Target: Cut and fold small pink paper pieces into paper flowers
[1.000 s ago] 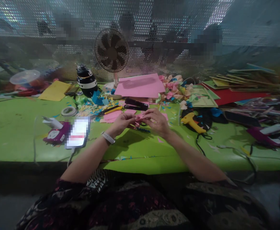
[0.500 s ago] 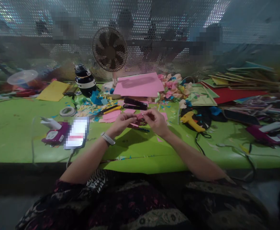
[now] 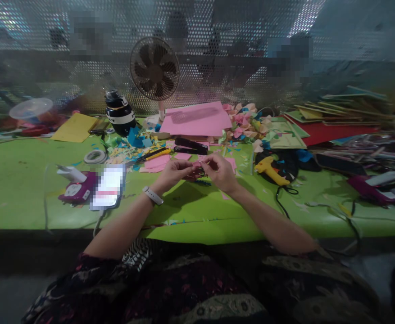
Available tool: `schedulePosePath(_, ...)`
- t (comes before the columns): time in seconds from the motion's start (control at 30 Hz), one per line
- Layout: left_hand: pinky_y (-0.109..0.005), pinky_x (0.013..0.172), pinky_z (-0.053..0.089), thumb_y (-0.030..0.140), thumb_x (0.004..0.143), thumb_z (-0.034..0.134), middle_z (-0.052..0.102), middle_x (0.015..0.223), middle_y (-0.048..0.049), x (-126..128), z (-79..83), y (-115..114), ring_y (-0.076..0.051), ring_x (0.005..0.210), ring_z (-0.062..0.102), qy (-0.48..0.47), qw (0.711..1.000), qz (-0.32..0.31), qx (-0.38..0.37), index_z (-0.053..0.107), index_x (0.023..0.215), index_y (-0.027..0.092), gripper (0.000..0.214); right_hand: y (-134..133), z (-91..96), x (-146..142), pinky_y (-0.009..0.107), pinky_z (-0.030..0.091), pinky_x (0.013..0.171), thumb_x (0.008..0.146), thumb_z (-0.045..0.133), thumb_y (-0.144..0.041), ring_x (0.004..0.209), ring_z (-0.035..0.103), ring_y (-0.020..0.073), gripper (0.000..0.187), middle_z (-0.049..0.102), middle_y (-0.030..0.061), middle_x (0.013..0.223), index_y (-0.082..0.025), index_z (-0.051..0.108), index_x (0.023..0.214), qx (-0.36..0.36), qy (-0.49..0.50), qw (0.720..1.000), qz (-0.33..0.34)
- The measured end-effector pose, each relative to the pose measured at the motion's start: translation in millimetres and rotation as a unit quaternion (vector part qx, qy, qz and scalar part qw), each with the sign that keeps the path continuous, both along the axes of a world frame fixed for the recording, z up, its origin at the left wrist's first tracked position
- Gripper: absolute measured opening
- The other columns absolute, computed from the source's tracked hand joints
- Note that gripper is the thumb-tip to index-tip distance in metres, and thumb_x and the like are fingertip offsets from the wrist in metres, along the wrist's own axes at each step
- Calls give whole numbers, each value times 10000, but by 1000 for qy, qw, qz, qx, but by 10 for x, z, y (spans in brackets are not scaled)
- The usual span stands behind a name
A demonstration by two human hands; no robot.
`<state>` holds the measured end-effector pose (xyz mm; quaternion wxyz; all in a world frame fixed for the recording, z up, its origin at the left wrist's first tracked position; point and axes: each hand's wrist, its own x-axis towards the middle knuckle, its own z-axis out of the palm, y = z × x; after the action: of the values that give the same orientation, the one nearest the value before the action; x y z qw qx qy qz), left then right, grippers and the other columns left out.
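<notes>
Head view, centre of the frame: one left hand [image 3: 173, 174], wearing a white-strapped wristband [image 3: 152, 195], thumb and fingertips pinching the left end of a small strip of pink paper [image 3: 197, 165]. One right hand [image 3: 220, 173], thumb and forefinger pinching the strip's right end, other fingers curled. The strip is held up between the two, above a green-covered table [image 3: 190, 225]; its exact shape is too small to make out.

Change noted: half a second ago more of the strip lay bare between the fingertips; now the fingers cover most of it. By my judgement, the same piece is being worked by both hands, neither having let go.

Just beyond the hands: one black stapler [image 3: 191, 146]; a loose pile of pink paper slips [image 3: 156, 164], left of centre; one yellow-handled cutter [image 3: 158, 154] by that pile.

Upper centre: one large flat pink sheet [image 3: 197, 118]; beside it, a heap of pink and peach paper petals [image 3: 242, 123]; behind, one round caged fan [image 3: 155, 68].

Right of centre: one yellow glue gun [image 3: 270, 170], lying on something black. Left: one white roll of tape [image 3: 95, 156].
</notes>
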<state>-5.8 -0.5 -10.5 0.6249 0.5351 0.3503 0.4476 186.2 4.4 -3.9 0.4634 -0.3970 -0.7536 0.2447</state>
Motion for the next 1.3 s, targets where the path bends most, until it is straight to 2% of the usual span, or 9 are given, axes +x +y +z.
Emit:
schedulePosePath(0.4,-331,758,606,472,655,876,767,813,-82,1,-22,13,-165,730,729,-2,1000,4,4,766,891,109,447,38,-40,11,277,450,586,921,612,-424,655,536,137,231,596,29,812,-208,582,845,32,-7,999,1)
schedulePosePath(0.7,-334,765,611,476,666,868,768,806,-83,2,-49,31,-165,724,727,2,1000,2,10,763,906,106,453,41,-52,3,286,456,602,918,602,-376,666,544,139,186,597,33,822,-204,580,852,22,-6,1000,6)
schedulePosePath(0.83,-316,755,610,481,658,873,769,809,-82,4,-52,32,-156,720,727,-1,1000,3,11,763,888,110,450,39,-37,6,284,447,589,902,615,-441,643,530,133,241,597,28,810,-209,569,857,-9,-2,1000,4)
schedulePosePath(1.03,-351,804,619,478,648,880,774,820,-81,20,-55,25,-165,733,735,-6,1000,-8,2,760,895,113,456,66,-29,40,277,431,559,918,554,-574,611,534,136,362,577,3,745,-214,524,899,-109,15,993,31)
schedulePosePath(1.1,-358,806,619,482,633,886,773,803,-79,21,-59,23,-170,727,735,-1,1000,-14,-3,759,901,113,473,70,-39,38,283,430,578,925,547,-581,641,536,143,369,585,13,776,-213,525,897,-94,-6,995,41)
schedulePosePath(1.17,-358,801,618,483,633,885,772,792,-79,19,-56,18,-176,727,737,7,1000,-18,-7,756,914,111,484,67,-50,30,296,430,615,934,549,-566,689,536,157,357,586,26,799,-214,532,877,-47,-32,998,35)
schedulePosePath(1.3,-317,738,615,484,676,859,775,811,-86,14,-18,-3,-178,737,737,34,999,-20,-15,745,917,110,459,50,-63,11,320,435,676,955,525,-559,756,544,181,355,572,34,800,-222,523,843,9,-42,999,18)
